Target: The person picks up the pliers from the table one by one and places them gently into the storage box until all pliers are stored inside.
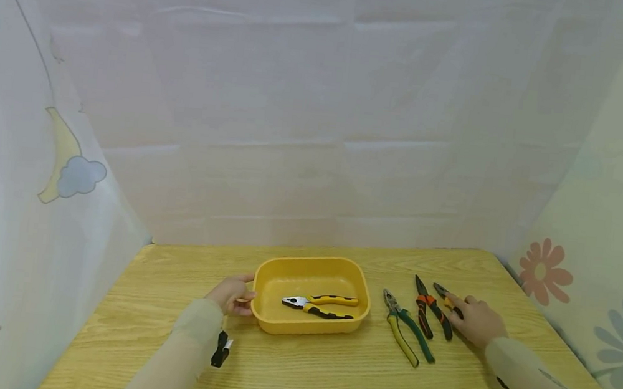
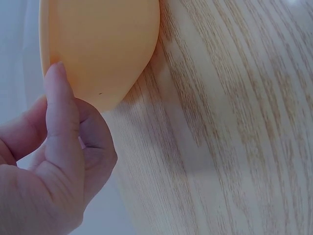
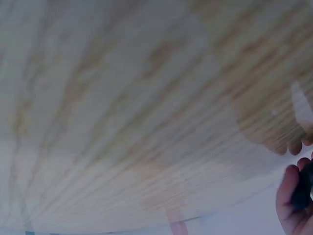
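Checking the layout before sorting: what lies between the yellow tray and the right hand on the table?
In the head view, two pliers lie between the yellow tray and the right hand: green-handled pliers, then orange-and-black pliers, on bare wood.

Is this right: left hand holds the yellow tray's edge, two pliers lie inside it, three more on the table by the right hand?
Not quite. The head view shows one pair of pliers in the tray, not two. The left hand does hold its edge, and three pliers lie by the right hand.

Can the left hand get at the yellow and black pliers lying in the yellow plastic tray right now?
Probably yes: the left hand grips the rim of the yellow plastic tray, which is open-topped, and nothing covers the yellow and black pliers.
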Demonstrator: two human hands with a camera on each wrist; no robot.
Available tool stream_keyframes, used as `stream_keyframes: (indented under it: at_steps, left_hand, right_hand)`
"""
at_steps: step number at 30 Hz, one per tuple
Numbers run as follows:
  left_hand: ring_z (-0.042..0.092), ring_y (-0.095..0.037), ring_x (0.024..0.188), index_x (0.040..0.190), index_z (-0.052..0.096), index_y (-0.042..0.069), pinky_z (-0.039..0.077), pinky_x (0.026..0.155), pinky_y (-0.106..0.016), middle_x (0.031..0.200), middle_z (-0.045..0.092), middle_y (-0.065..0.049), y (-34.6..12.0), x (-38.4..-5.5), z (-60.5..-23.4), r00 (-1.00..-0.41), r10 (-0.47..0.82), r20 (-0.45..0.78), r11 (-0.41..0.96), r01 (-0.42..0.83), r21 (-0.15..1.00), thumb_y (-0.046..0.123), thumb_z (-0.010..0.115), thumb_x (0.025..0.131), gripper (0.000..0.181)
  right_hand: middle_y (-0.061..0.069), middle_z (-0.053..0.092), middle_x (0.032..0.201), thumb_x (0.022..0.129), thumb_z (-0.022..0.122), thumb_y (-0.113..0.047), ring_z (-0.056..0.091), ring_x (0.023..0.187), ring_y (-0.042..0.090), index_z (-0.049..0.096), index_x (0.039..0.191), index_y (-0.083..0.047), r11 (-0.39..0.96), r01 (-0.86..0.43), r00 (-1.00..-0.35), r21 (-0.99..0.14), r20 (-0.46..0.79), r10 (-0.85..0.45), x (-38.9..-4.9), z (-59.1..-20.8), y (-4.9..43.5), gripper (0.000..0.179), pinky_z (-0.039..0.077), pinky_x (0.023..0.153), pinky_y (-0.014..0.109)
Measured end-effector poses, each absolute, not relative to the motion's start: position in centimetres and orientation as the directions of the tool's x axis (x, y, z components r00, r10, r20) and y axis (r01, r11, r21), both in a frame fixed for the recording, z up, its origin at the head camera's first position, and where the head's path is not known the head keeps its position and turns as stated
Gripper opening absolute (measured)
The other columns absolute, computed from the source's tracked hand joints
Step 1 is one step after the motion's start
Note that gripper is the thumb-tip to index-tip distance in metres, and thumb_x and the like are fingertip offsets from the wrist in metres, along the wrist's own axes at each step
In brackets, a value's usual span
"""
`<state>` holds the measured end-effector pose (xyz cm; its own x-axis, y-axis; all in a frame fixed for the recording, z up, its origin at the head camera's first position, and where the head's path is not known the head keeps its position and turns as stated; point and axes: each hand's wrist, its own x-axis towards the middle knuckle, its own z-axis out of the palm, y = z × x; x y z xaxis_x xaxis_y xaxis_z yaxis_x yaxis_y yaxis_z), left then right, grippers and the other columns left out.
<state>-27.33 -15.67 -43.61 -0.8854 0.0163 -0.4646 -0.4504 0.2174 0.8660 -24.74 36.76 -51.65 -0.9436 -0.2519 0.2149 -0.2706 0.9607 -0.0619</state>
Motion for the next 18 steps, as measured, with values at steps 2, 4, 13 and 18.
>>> stream_keyframes:
  at_steps: [2, 4, 13, 18]
  left_hand:
    - [0.047, -0.019, 0.068, 0.150, 0.035, 0.003, 0.053, 0.055, -0.024, 0.102, 0.050, -0.020, -15.6, -27.3, -43.6, -0.886, 0.017, -0.462, 0.218, -0.448, 0.867, -0.008, 0.051, 0.096, 0.057]
    - [0.047, -0.019, 0.067, 0.150, 0.035, 0.003, 0.053, 0.055, -0.024, 0.103, 0.050, -0.020, -15.6, -27.3, -43.6, -0.888, 0.019, -0.460, 0.221, -0.445, 0.868, -0.007, 0.051, 0.096, 0.057]
    - [0.047, -0.019, 0.066, 0.151, 0.035, 0.004, 0.052, 0.054, -0.023, 0.103, 0.050, -0.020, -15.6, -27.3, -43.7, -0.884, 0.017, -0.468, 0.214, -0.454, 0.865, -0.008, 0.050, 0.096, 0.058]
    - [0.046, -0.018, 0.066, 0.151, 0.034, 0.005, 0.052, 0.054, -0.023, 0.104, 0.050, -0.022, -15.6, -27.3, -43.7, -0.885, 0.024, -0.466, 0.221, -0.450, 0.865, -0.007, 0.049, 0.096, 0.058]
  right_hand:
    - [0.013, 0.056, 0.086, 0.100, 0.048, -0.024, 0.038, 0.053, 0.018, 0.060, 0.131, -0.003, 0.966, -0.245, -0.949, -0.086, 0.224, -0.221, -24.6, -51.4, 36.7, 0.039, 0.033, 0.042, 0.030]
    - [0.015, 0.056, 0.083, 0.093, 0.053, -0.022, 0.038, 0.052, 0.017, 0.059, 0.131, -0.001, 0.964, -0.204, -0.958, -0.169, 0.236, -0.161, -24.6, -51.2, 36.6, 0.044, 0.030, 0.041, 0.029]
    - [0.021, 0.056, 0.088, 0.096, 0.049, -0.023, 0.044, 0.056, 0.020, 0.054, 0.136, -0.002, 0.959, -0.159, -0.968, -0.235, 0.231, -0.103, -24.3, -49.8, 36.4, 0.046, 0.035, 0.042, 0.032]
    - [0.020, 0.055, 0.084, 0.093, 0.058, -0.021, 0.047, 0.058, 0.021, 0.057, 0.133, 0.001, 0.960, -0.199, -0.944, -0.195, 0.300, -0.135, -23.8, -48.2, 35.7, 0.046, 0.037, 0.042, 0.032]
